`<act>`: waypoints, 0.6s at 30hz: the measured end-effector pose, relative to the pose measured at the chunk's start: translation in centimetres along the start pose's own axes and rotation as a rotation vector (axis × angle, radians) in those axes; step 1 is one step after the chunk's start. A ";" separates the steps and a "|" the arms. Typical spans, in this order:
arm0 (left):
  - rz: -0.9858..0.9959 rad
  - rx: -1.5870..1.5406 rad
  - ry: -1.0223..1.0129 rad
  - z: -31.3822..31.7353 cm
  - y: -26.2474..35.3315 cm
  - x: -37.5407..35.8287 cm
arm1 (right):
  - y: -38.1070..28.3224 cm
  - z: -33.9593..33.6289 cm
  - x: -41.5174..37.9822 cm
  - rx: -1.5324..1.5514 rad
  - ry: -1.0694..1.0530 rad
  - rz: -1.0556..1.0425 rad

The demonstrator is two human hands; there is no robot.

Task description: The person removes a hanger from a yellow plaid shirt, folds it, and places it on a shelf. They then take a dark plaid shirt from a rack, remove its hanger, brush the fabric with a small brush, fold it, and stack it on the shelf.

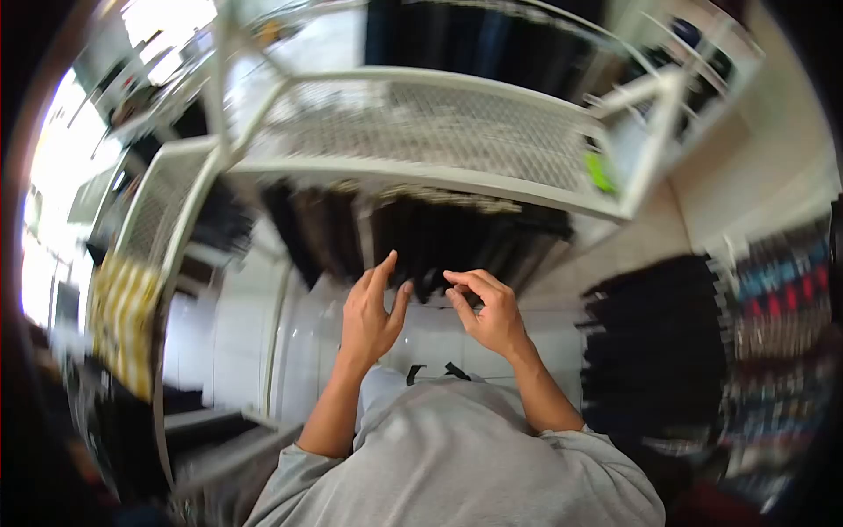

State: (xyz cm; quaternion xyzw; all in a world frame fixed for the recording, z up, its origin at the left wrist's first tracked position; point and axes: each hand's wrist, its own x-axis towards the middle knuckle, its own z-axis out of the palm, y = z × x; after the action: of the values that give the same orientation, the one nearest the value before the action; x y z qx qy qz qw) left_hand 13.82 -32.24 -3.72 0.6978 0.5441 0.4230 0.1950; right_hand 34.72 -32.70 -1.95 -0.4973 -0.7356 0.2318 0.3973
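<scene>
My left hand (376,307) is raised in front of my grey shirt, with the thumb and fingers apart and nothing in them. Facing it, my right hand (488,312) is also held up, its fingers curved and a gap showing between thumb and forefinger. No object shows in either hand. Just beyond both hands, a row of dark hanging garments (421,233) lines the underside of a white mesh shelf (421,119). Whether the fingertips touch the garments cannot be made out.
A bright green item (599,167) lies at the shelf's right end. Yellow-and-white checked cloth (125,321) hangs at left. More dark clothes (654,342) and patterned clothes (781,281) hang at right. White floor tiles (239,338) show below. The edges are blurred.
</scene>
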 end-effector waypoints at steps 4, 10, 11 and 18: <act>0.144 -0.202 -0.354 8.7 9.4 0.9 | 1.9 -11.3 -8.0 -0.129 0.295 0.143; 0.543 -0.375 -0.691 18.1 21.2 1.8 | 1.3 -23.6 -17.4 -0.273 0.643 0.356; 0.592 -0.402 -0.709 19.3 23.0 2.0 | 1.1 -25.0 -18.4 -0.310 0.688 0.362; 0.904 -0.596 -0.833 25.3 34.8 4.8 | -2.5 -34.5 -22.0 -0.565 0.924 0.292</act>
State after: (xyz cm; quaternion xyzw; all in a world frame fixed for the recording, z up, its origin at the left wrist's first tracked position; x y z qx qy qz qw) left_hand 55.07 -34.58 9.21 0.8776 -0.0612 0.2907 0.3763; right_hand 65.62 -55.70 11.96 -0.7311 -0.4420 -0.1638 0.4932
